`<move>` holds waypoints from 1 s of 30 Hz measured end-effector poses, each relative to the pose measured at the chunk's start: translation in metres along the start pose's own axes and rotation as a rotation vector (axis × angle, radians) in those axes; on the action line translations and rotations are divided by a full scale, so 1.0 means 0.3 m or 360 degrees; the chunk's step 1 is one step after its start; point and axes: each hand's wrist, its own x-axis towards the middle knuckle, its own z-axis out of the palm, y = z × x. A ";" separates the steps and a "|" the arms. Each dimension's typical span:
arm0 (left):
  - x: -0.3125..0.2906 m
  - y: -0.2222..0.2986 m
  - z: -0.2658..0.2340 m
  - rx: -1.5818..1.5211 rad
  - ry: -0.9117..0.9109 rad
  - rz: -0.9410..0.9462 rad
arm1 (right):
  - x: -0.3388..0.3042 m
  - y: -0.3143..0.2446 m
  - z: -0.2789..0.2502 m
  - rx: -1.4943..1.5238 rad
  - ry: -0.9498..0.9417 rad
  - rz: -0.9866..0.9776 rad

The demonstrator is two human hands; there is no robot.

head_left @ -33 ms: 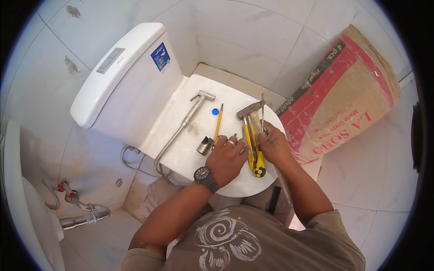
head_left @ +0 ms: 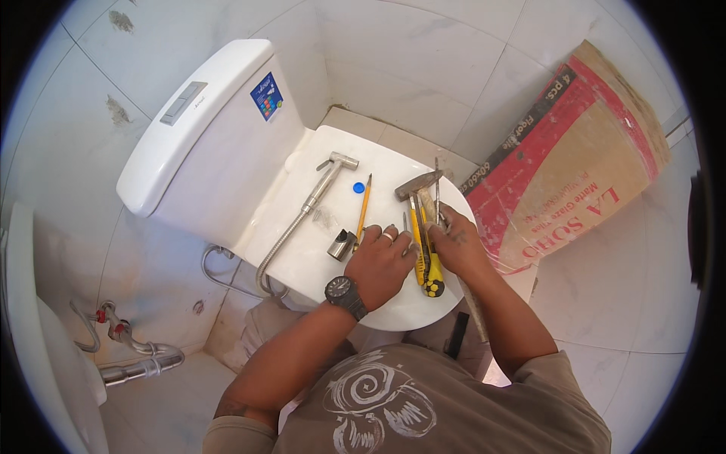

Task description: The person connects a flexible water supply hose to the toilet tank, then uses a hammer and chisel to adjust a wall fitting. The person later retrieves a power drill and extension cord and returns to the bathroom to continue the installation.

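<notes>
Apparently for control, your right hand [head_left: 460, 240] pinches a thin rod [head_left: 439, 194] toward twelve o'clock beside the hammer [head_left: 417, 186], though whether your left hand [head_left: 380, 263] grips anything, I cannot tell.

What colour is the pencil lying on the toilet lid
The pencil is yellow-orange with a dark tip; it shows best in the head view.

Upper left: one toilet tank [head_left: 215, 132], one blue label [head_left: 266, 96]. Centre: one sprayer [head_left: 324, 188], one hose [head_left: 282, 240], one blue cap [head_left: 358, 188], one pencil [head_left: 365, 203], one metal holder [head_left: 342, 244], one hammer [head_left: 418, 184], one slim metal rod [head_left: 438, 193]; yellow tools [head_left: 432, 286] overlap, count unclear. Hands, two: left hand [head_left: 380, 263], right hand [head_left: 458, 240]. One ring [head_left: 388, 236], one wristwatch [head_left: 345, 295]. Right: one cardboard piece [head_left: 578, 170].
</notes>
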 end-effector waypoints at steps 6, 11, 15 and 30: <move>0.025 -0.023 0.005 -0.0016 0.0054 0.0129 | -0.004 0.030 0.009 0.0118 0.0048 -0.0050; 0.045 -0.051 0.011 -0.0062 -0.0092 0.0253 | -0.009 0.066 0.020 0.0302 0.0031 -0.0085; 0.076 -0.082 0.001 -0.0055 -0.0277 0.0437 | -0.022 0.056 -0.005 -0.0031 0.0177 -0.0124; -0.031 -0.067 -0.161 -0.0355 0.0548 0.0190 | 0.019 0.153 0.027 0.0578 0.0260 0.0401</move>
